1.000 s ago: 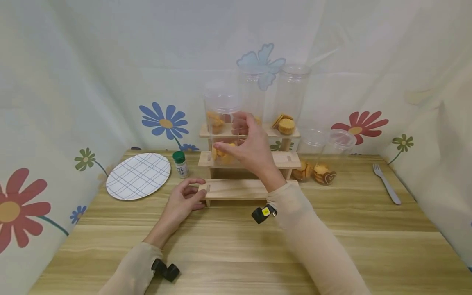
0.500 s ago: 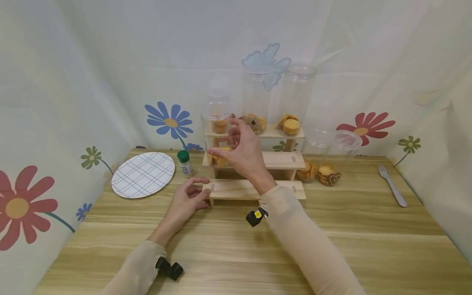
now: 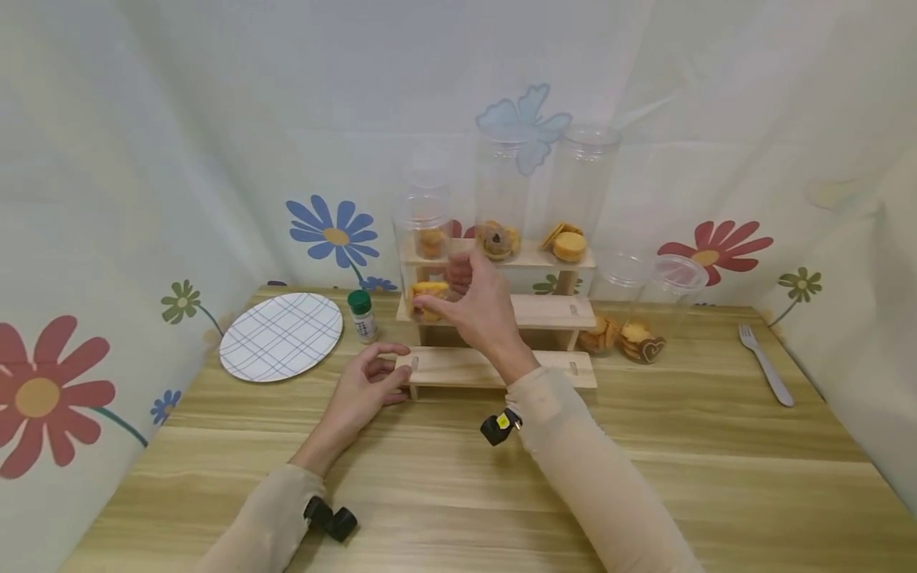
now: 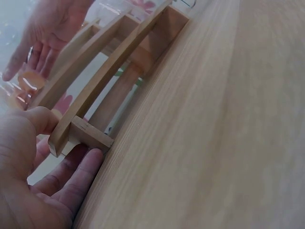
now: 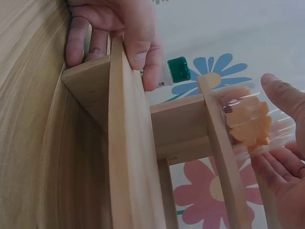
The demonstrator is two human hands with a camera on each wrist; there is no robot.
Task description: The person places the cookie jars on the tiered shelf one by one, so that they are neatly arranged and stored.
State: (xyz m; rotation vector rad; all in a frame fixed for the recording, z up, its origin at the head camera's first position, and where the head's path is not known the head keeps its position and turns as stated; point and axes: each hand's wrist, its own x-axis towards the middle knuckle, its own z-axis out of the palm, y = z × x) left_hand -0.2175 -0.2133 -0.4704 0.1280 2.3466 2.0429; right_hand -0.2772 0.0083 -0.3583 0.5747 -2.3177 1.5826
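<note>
Left hand (image 3: 364, 391) is pinching the bottom tier (image 3: 466, 367) of the wooden rack (image 3: 530, 314) at its left edge
Right hand (image 3: 485, 309) is hovering at the clear jar (image 3: 419, 267), thumb and fingers spread; can't tell whether they're touching it
Jar is standing upright by the left edge of the middle tier (image 3: 550, 309), orange biscuits (image 3: 432, 290) lying inside
Green-capped shaker (image 3: 364, 318) is standing left of the rack, plate (image 3: 282, 337) is lying near the back-left corner of the tabletop (image 3: 430, 485), fork (image 3: 766, 364) near its right edge
</note>
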